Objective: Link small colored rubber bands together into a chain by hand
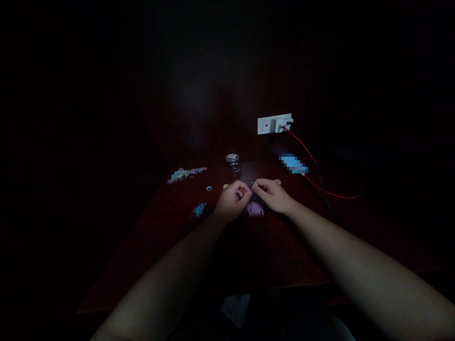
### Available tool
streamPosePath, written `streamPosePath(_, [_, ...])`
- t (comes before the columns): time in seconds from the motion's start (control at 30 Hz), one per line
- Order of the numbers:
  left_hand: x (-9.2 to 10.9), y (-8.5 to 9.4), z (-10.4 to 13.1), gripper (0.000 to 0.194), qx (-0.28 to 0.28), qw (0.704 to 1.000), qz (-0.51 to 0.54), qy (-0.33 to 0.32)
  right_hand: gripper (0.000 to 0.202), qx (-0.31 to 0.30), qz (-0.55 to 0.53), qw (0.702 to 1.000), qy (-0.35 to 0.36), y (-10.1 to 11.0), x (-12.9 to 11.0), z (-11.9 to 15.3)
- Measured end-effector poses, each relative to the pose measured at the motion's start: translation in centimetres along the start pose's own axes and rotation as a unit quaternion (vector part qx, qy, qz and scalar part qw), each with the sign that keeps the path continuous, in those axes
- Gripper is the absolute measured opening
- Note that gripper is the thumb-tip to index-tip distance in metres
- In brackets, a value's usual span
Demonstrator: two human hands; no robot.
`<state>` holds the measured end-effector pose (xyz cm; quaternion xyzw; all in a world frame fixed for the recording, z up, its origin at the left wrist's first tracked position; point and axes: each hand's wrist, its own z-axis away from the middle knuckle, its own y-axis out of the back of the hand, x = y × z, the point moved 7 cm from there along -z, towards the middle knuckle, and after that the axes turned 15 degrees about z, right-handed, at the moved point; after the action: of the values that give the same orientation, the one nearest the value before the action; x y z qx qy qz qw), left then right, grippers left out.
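Observation:
My left hand (pixel 234 199) and my right hand (pixel 270 194) meet above the dark red table (pixel 170 241), fingertips pinched close together. Something tiny shows between them, too small to make out. Just below the hands lies a bundle of purple bands (pixel 255 210). To the left rest a blue bundle of bands (pixel 198 210) and a single blue ring (pixel 209 188). A yellow ring (pixel 225 186) is partly hidden behind my left hand, and an orange ring (pixel 277 182) sits behind my right hand.
A mixed pile of coloured bands (pixel 183 174) lies at the back left. Behind my hands stands a clear lidded jar (pixel 232 162). At the right are a blurred bright phone-like object (pixel 293 163), a red cable (pixel 334 193) and a white wall socket (pixel 266 125).

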<state>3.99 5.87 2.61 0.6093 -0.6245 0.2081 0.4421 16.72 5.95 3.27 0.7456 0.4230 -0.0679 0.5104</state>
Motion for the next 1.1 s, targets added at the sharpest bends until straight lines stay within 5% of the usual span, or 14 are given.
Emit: streamPosePath(1.1, [-0.65, 0.64, -0.13, 0.013, 0.028, 0.999, -0.022, 0.008, 0.018, 0.038, 0.052, 0.998, -0.011, 0.62, -0.23, 0.03])
